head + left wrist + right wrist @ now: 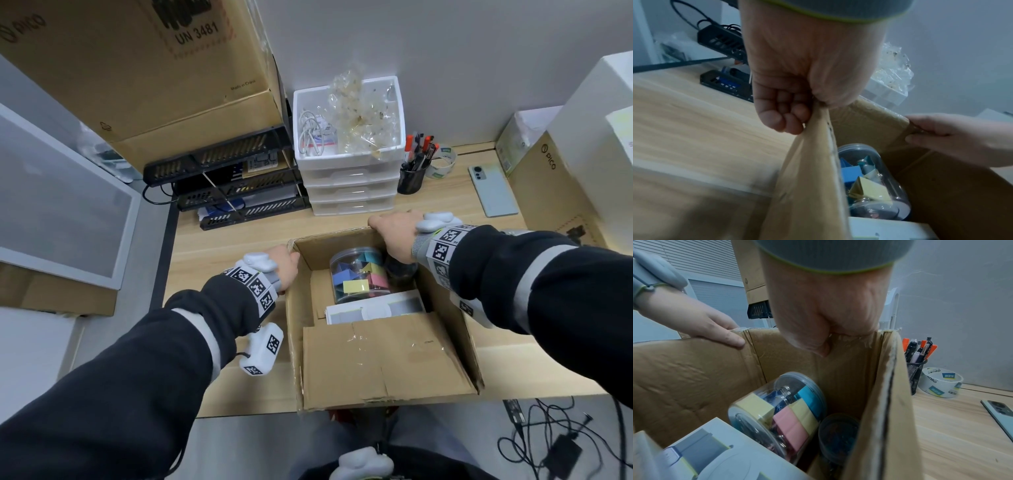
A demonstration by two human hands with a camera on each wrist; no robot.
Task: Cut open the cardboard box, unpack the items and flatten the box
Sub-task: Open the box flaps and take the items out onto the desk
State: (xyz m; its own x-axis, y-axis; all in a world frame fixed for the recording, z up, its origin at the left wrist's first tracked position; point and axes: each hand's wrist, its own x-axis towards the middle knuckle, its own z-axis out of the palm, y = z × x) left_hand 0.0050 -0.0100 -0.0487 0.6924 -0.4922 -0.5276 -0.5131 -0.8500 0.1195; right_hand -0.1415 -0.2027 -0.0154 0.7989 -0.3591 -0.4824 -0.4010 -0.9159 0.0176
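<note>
Right now I see the cardboard box [387, 359] sitting open on the wooden desk [239, 236], close to the front edge. My left hand [286, 270] is at the far left corner of the box. It grips the top of the left wall, with the thumb inside and the curled fingers [781, 113] outside. My right hand [394, 233] is on the far wall, near the right corner. It pinches the top edge there, thumb inside the box and the other fingers over the rim.

Down in the box, a clear round tub [359, 277] lies on its side. It is full of sticky notes in yellow, pink, blue and green, with metal clips mixed in. Just to the right of it sits a small dark round pot [838, 434], pressed against the right wall. A white flat package [373, 310] lies near the tub, on the side closer to me. One flap of the box is folded over the near part of the opening, with shiny clear tape on it.

Behind the box stands a white drawer tower [349, 185]. Next to that is a black mesh cup of pens [412, 174], then a roll of tape [443, 164], then a phone [493, 190] lying flat. Black paper trays [233, 181] are stacked on the left, with a big brown carton [137, 68] on top.
</note>
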